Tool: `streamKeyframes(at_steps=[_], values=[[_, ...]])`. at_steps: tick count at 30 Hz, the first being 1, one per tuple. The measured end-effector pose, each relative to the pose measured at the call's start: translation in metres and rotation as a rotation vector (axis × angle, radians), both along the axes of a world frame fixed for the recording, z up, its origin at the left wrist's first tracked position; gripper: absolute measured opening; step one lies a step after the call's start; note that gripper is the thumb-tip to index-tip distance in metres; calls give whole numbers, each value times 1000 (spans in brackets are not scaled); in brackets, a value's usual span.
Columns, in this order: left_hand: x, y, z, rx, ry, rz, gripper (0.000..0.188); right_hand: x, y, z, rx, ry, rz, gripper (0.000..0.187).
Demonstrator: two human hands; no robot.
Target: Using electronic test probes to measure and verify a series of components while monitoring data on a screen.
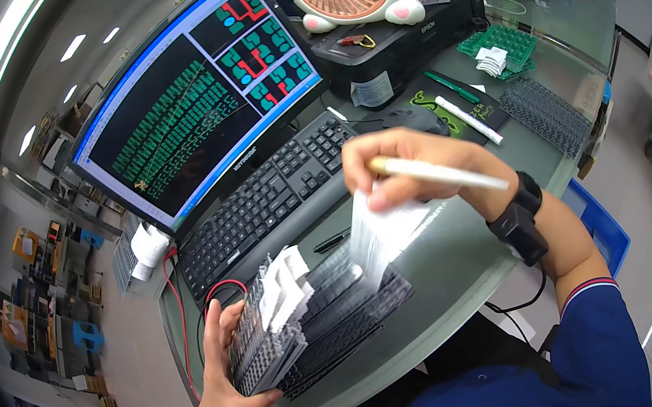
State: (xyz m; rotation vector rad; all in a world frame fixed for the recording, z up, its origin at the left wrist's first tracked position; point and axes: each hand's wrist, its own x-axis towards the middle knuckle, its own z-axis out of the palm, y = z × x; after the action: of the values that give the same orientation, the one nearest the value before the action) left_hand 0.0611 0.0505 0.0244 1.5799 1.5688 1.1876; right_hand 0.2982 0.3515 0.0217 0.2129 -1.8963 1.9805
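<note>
Near the keyboard (262,194) and black pen (331,241), left grip (221,378) clamps stacked boards (268,356), right grip (413,159) a white pen (448,173).

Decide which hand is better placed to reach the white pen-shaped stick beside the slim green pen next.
Probably the right hand: it is nearer the white pen-shaped stick, though it holds a slim white pen-like tool. The left hand is farther off, holding a stack of thin dark panels.

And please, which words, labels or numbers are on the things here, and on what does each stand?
Monitor: pale lettering, wording not copied.
Printer: pale lettering, likewise not copied.
White label on the printer: too small.
Keyboard: key markings too small.
Black mat: green marks, unclear.
</note>
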Motion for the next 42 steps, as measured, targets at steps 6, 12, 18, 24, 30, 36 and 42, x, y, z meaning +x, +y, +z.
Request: streamKeyframes(at_steps=[6, 12, 18, 24, 30, 36, 42], values=[[3, 2, 5, -61, 446, -72, 117, 10, 12, 74, -137, 168, -94, 20], [18, 18, 38, -93, 913, -148, 93, -9, -9, 125, 19, 115, -177, 19], [38, 26, 30, -315, -743, -525, 86, -57, -45, 148, 14, 216, -135, 20], [34, 22, 34, -31, -1213, 2, 72, -59, -84, 129, 291, 269, -122, 22], [-6, 7, 26, 197, -992, 236, 34, -31, -92, 67, 458, -55, -108, 19], [-15, -1, 34, 227, -912, 249, 31, -31, -88, 26, 439, -227, -38, 18], [-33, -4, 35, 209, -834, 264, 35, -43, -86, 18, 459, -184, -10, 19]])
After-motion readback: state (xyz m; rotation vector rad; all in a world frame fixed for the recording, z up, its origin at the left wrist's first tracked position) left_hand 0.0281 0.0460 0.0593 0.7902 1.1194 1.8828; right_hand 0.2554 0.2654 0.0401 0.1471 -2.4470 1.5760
